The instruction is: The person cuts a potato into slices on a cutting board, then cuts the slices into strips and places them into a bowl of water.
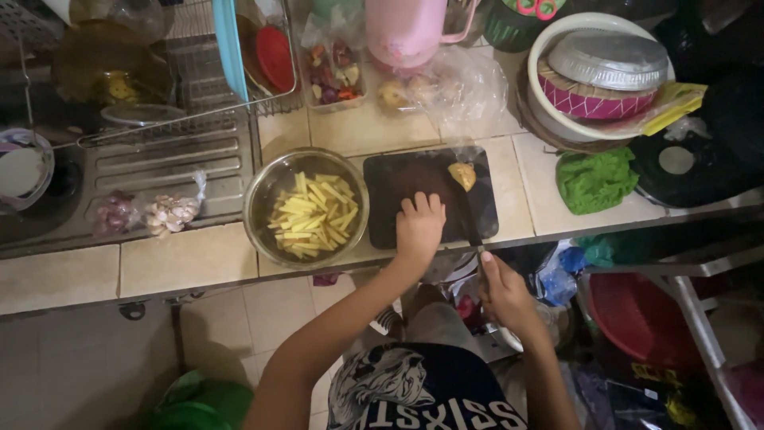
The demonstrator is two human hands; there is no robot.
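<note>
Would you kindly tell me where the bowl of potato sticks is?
In the head view, the metal bowl sits mid-counter, immediately left of the black cutting board, right of the sink drainboard.

cutting board (414, 179) black | left of board: steel bowl (263, 179), pale yellow potato sticks (312, 215) | right of board: green cloth (595, 181) | above board: pink jug (406, 32)

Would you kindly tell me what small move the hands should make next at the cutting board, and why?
Probably slide the potato piece toward the left hand: it lies at the black cutting board's far corner, apart from that hand, while the right hand holds the knife over the board.
</note>
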